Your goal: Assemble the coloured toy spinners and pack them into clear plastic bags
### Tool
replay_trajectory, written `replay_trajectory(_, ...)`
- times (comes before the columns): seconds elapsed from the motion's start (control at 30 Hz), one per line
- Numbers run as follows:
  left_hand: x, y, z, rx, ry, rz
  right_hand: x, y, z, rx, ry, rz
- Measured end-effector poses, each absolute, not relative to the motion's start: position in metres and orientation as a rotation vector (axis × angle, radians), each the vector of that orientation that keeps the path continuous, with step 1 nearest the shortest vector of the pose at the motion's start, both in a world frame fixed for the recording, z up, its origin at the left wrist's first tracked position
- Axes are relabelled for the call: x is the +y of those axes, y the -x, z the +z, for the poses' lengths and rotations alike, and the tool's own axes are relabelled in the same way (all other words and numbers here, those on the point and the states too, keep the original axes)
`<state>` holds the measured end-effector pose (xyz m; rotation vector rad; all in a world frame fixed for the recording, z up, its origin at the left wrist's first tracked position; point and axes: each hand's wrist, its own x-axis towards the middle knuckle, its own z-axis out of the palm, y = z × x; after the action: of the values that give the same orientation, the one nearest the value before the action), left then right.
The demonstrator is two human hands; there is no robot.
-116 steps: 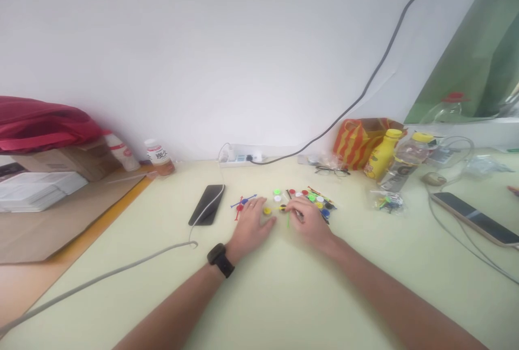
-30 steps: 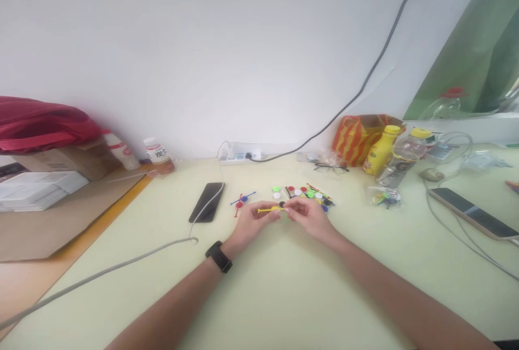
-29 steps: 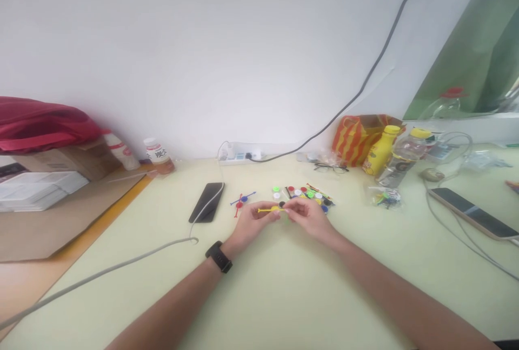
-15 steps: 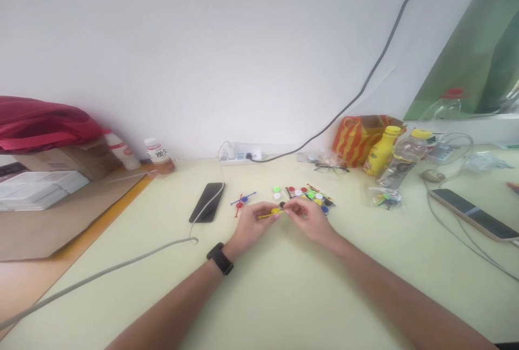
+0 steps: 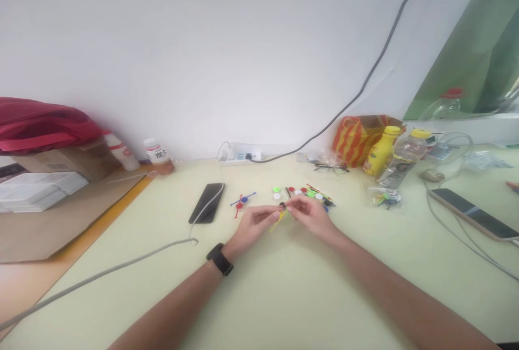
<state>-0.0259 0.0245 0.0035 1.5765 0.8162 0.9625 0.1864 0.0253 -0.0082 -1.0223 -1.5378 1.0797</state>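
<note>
Over the pale table [image 5: 259, 296] in the head view, I've got the right hand [image 5: 310, 214] pinching the yellow arrow [image 5: 277, 222] by its upper end, the rest slanting down towards me, while the left hand [image 5: 253, 224] sits narrow-fingered right beside it, and I can't tell whether it grips too. Just beyond the fingertips lie the colourful discs [image 5: 312, 194], and off to the left the red spinner [image 5: 239, 206] and blue spinner [image 5: 244, 200] lie together, near a dark phone [image 5: 205, 209].

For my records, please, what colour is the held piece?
The piece is yellow, seen best in the head view.
</note>
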Motion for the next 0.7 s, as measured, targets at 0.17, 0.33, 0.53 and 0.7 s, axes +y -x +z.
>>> replay_trajectory(0.17,0.028,0.027,0.002,0.781,-1.444,0.978,0.025,-0.187,-0.005,-1.468,1.030,1.070)
replay_trajectory(0.33,0.032,0.026,0.000,0.791,-1.328,1.067,0.023,-0.188,-0.003,-1.515,1.006,1.006)
replay_trajectory(0.53,0.034,0.028,0.001,0.794,-1.286,1.072,0.014,-0.186,0.003,-1.564,0.938,1.059)
replay_trajectory(0.7,0.035,0.030,0.000,0.788,-1.294,1.085,0.011,-0.184,0.002,-1.544,0.903,1.124)
